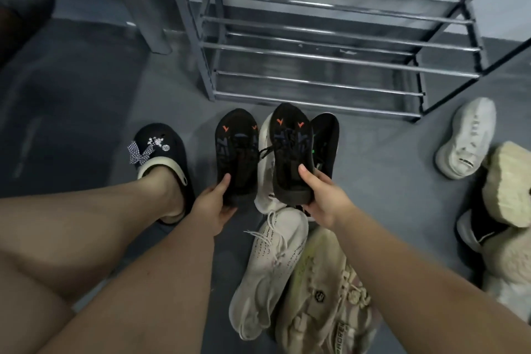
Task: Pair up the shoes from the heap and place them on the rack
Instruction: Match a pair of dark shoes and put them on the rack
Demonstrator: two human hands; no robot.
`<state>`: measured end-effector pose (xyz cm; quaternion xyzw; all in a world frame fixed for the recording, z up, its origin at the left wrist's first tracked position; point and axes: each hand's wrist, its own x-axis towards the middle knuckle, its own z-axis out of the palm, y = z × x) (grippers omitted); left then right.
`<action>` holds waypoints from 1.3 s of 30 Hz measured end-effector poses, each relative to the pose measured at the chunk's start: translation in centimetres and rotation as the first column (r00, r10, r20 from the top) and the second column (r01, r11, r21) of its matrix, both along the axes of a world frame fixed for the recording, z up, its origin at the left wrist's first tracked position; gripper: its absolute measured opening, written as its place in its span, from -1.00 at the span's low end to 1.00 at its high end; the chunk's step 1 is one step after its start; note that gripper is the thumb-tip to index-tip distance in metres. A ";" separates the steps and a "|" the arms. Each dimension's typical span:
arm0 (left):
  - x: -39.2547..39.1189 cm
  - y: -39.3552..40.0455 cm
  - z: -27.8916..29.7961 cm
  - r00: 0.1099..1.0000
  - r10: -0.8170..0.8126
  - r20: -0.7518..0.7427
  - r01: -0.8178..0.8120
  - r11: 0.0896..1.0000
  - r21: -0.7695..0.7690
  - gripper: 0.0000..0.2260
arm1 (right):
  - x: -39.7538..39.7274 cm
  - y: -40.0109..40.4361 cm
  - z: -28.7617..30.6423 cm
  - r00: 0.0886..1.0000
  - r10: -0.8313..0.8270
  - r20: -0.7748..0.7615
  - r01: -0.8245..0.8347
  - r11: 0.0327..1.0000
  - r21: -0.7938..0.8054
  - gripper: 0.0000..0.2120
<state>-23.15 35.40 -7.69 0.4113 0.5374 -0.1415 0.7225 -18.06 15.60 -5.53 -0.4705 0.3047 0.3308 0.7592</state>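
Two matching black sneakers with orange marks point their toes toward the metal shoe rack (330, 59). My left hand (214, 204) grips the heel of the left black sneaker (237, 149). My right hand (323, 195) grips the heel of the right black sneaker (291, 149), which sits a little higher than the other. Beneath them lies the heap: a white shoe (265, 169) between the two black ones, another black shoe with green marks (326, 141), a white knit sneaker (270, 267) and a cream sneaker (324, 296). The rack's bars hold nothing.
A white sneaker (467, 138) lies alone on the grey floor at right. A cream chunky shoe (508, 187) and a black-and-white shoe (474, 233) sit at the right edge. My leg in a black clog (162, 152) stands at left. A grey post (140, 0) rises left of the rack.
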 end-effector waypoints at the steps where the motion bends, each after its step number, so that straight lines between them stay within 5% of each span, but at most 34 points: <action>1: 0.0 -0.2 0.8 0.999 0.018 0.026 -0.018 0.999 -0.028 -0.69 | -0.4 -0.2 0.7 1.000 -0.005 0.008 0.005 1.000 0.003 -0.72; 10: -2.1 -3.7 10.8 0.971 -0.090 0.220 0.091 0.996 0.005 -0.83 | -5.2 -1.5 7.8 0.986 -0.090 0.144 0.071 0.989 0.133 -0.75; 27: -2.5 -4.9 26.6 0.801 -0.212 0.560 0.216 0.974 0.060 -0.84 | -6.7 -4.9 23.5 0.859 -0.129 0.495 0.083 0.990 0.115 -0.82; 39: 5.7 1.2 30.6 0.814 -0.259 0.520 0.191 0.965 0.180 -0.63 | 2.9 0.2 27.1 0.819 -0.053 0.572 0.070 0.998 -0.008 -0.71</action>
